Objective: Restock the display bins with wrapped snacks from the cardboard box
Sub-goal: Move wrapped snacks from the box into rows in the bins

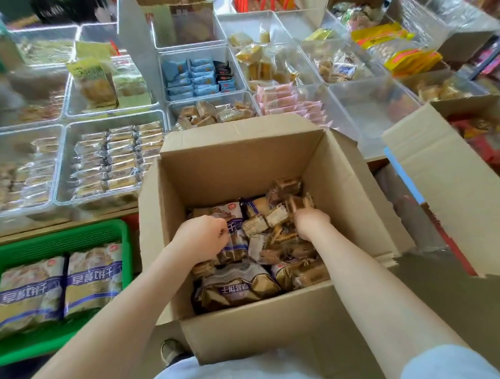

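Both forearms reach down into the open cardboard box (243, 172), which stands just in front of the person, its far flap resting against the near edge of the worktop (58, 226) that carries the display bins. The bottom of the box holds a loose heap of wrapped snacks (261, 223): small brown-and-white packets, with larger printed bags lying along the near wall. The left hand (205, 235) sits on the left side of the heap with its fingers curled under into the packets; it seems to be gathering some, though exactly what it has hold of is hidden beneath the knuckles. The right hand (312, 222) is plunged into the right side of the heap, fingers buried among the small packets, so I cannot tell how far it is closed or what it grips. On the worktop beyond the box, clear display bins (109, 155) stand edge to edge in rows, most holding wrapped snacks: silver-wrapped bars in the bin at the near left, blue packets (193, 77) further back, pink packets (285, 102) just past the far flap. A green basket (56, 240) sits below the worktop's near edge on the left, holding two large printed bags. A second cardboard box (454, 166) stands open to the right.
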`<state>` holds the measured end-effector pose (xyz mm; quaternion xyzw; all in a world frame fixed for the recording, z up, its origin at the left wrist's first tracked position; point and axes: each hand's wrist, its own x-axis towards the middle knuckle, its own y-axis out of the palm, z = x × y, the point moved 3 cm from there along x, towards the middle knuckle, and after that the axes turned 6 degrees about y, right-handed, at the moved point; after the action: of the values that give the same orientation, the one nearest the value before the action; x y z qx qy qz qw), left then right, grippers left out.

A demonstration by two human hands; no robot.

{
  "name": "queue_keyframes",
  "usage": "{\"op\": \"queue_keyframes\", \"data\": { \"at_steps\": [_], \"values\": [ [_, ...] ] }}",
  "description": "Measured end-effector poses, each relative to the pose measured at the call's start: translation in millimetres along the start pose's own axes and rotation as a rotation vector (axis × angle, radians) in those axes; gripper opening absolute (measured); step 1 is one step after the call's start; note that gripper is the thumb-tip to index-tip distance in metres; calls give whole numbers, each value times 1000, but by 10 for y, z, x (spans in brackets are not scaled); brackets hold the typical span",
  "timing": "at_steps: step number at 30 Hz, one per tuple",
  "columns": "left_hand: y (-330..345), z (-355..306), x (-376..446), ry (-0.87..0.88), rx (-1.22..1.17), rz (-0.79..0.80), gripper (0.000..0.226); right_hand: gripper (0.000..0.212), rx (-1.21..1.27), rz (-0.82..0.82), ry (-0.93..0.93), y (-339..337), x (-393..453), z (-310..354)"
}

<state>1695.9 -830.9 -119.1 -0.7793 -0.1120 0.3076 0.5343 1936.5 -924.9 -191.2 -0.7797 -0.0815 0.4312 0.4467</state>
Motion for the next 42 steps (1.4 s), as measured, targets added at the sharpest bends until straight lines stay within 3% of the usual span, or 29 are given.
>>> {"op": "queue_keyframes", "data": {
  "at_steps": [4, 7, 10, 21, 24, 26, 28, 31, 34, 36, 39, 42],
  "values": [
    [-14, 33, 2, -3, -22, -22, 28, 21, 139, -132, -25, -201, 14, 67],
    [-12, 36, 10, 4, -36, -22, 28, 45, 143, 59, 0, -2, 66, 53],
    [15, 30, 11, 17, -43, -33, 28, 32, 97, 272, -24, 260, 101, 18],
    [62, 12, 28, 45, -39, -60, 26, 56, 283, 150, 79, 263, 89, -92],
    [37, 41, 30, 48, -69, -85, 26, 51, 408, 80, -22, -3, -3, -3],
    [18, 74, 40, 45, -112, -112, 26, 28, 620, 15, -60, -252, -99, 75],
    [-5, 85, 47, 43, -173, -131, 25, 25, 738, -8, -82, -401, -188, 145],
    [-49, 86, 51, 29, -226, -156, 25, 41, 486, 99, -176, -396, -302, 216],
    [-33, 92, 46, 25, -218, -157, 26, 91, 95, 387, -177, -125, -413, 229],
    [-1, 73, 41, 35, -223, -157, 26, 102, -8, 377, -186, 18, -420, 270],
    [23, 58, 39, 43, -233, -149, 26, 96, 29, 294, -259, 14, -488, 365],
    [-27, 99, 23, 2, -327, -203, 24, 46, 203, 200, -382, -229, -546, 432]
  ]
}}
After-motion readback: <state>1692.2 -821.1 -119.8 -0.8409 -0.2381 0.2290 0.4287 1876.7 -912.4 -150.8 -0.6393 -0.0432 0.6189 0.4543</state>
